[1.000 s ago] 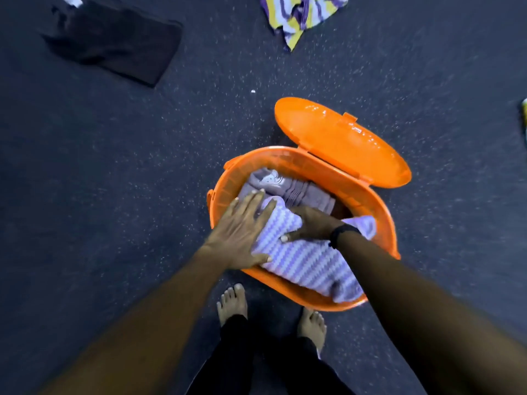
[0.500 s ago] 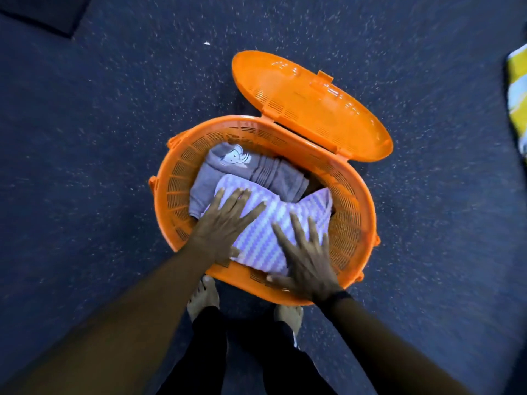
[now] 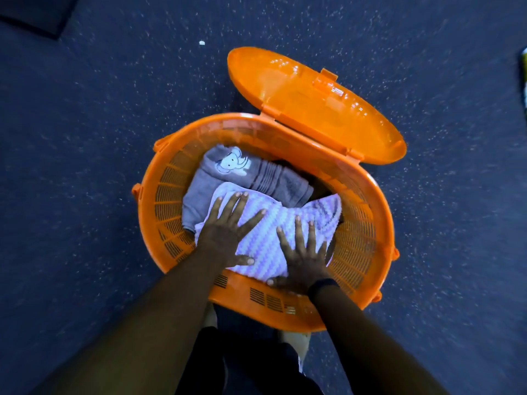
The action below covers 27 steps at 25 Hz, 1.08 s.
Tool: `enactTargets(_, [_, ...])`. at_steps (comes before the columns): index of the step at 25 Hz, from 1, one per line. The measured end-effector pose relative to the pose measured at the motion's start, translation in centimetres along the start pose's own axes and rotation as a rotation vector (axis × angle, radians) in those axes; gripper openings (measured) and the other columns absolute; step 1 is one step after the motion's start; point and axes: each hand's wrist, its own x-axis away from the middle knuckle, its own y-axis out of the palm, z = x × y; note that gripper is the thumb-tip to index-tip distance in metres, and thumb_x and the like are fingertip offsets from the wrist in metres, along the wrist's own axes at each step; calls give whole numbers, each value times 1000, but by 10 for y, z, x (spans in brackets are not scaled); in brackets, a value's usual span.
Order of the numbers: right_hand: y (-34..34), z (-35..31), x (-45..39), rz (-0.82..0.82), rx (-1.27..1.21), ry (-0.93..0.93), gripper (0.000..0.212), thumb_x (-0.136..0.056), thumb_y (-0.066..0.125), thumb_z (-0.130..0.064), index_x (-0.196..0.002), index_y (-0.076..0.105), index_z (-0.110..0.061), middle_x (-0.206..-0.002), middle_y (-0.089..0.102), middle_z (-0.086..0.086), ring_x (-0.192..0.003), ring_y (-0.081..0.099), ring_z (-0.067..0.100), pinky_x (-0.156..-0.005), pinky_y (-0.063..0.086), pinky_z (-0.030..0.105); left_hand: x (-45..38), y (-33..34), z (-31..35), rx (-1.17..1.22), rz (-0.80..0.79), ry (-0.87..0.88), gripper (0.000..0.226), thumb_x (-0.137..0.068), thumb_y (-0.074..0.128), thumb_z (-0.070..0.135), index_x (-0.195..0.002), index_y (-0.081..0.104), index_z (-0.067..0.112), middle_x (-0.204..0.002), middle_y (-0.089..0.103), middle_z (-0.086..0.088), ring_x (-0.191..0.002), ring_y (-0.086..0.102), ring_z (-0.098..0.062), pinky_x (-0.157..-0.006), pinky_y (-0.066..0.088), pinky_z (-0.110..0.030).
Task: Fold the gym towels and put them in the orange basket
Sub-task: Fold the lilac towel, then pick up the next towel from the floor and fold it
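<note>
An orange basket (image 3: 368, 223) stands on the dark floor with its lid (image 3: 313, 101) swung open at the back. Inside lies a folded grey towel (image 3: 228, 178) with a pale elephant patch. On top of it lies a lilac and white zigzag towel (image 3: 273, 232). My left hand (image 3: 225, 232) rests flat on the left part of the lilac towel, fingers spread. My right hand (image 3: 306, 252) lies flat on its right part, fingers spread, a dark band on the wrist. Neither hand grips the cloth.
Speckled dark floor surrounds the basket. A black cloth (image 3: 34, 15) shows at the top left corner. A sliver of a yellow striped towel (image 3: 524, 78) sits at the right edge. My feet and dark trousers (image 3: 251, 363) are just behind the basket's near rim.
My right hand came out from under the lilac towel and now lies flat on it. Both hands have pushed the towel lower into the basket. The view has come closer over the basket.
</note>
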Motion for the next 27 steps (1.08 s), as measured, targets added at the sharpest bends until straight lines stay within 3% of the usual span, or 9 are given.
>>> enactTargets(2, [-39,7,21,-18,0,-40,113,-59,32,-91,-152,0,-36,-160,15,16,-141,23,47,-92,38,69,14,-43,4,-11,-25,-11,108,-65,22,89,-151,17,25,-149,33,-28,-138,31,-43,-111,16,-60])
enactTargets(4, [-101,11,51,-62,-66,-48,101,-69,18,-90,-152,-8,-38,-162,2,10,-147,13,36,-110,25,59,36,-101,8,-10,-70,-100,120,-57,0,95,-154,2,24,-158,14,-21,-146,15,-37,-116,3,-53])
enactTargets(6, [-175,13,84,0,-139,-3,107,-67,1,-91,-154,3,-29,-161,12,11,-146,19,31,-113,26,50,69,-175,14,41,-94,-213,129,-47,-15,95,-154,-2,24,-161,5,-11,-148,5,-28,-118,-2,-47])
enactTargets(7, [-212,15,97,22,-177,17,111,-66,0,-92,-154,8,-26,-160,18,11,-145,23,30,-111,30,48,82,-213,16,69,-81,-253,133,-45,-14,97,-154,2,23,-160,9,-9,-147,7,-26,-118,0,-45])
enactTargets(9, [-295,18,121,66,-228,30,104,-74,19,-89,-154,9,-23,-158,22,10,-142,28,31,-107,36,49,107,-296,21,131,-28,-305,133,-45,-2,98,-153,9,22,-159,16,-7,-146,13,-25,-118,6,-44])
enactTargets(12, [-433,16,167,213,-242,28,88,-87,45,-67,-154,11,-21,-157,25,9,-137,35,34,-105,38,50,151,-435,38,212,124,-386,123,-53,14,93,-153,13,22,-158,20,-9,-145,17,-26,-119,12,-44])
enactTargets(18, [-667,-18,262,357,-241,-28,87,-88,45,-67,-154,13,-20,-155,27,11,-138,35,32,-108,36,46,270,-646,78,326,485,-511,98,-77,50,76,-152,20,22,-157,25,-5,-143,23,-26,-116,21,-41])
enactTargets(22, [-775,-79,318,421,-229,-135,84,-89,48,-64,-152,18,-19,-152,32,14,-135,39,33,-107,36,45,381,-714,94,375,648,-640,93,-79,53,71,-151,24,22,-156,28,-4,-143,25,-26,-114,23,-40])
enactTargets(27, [-842,-196,344,420,-174,-326,89,-86,46,-69,-154,16,-20,-152,32,13,-139,36,31,-109,34,47,533,-725,83,428,781,-919,93,-79,53,72,-152,22,23,-155,28,-5,-142,27,-27,-112,26,-41])
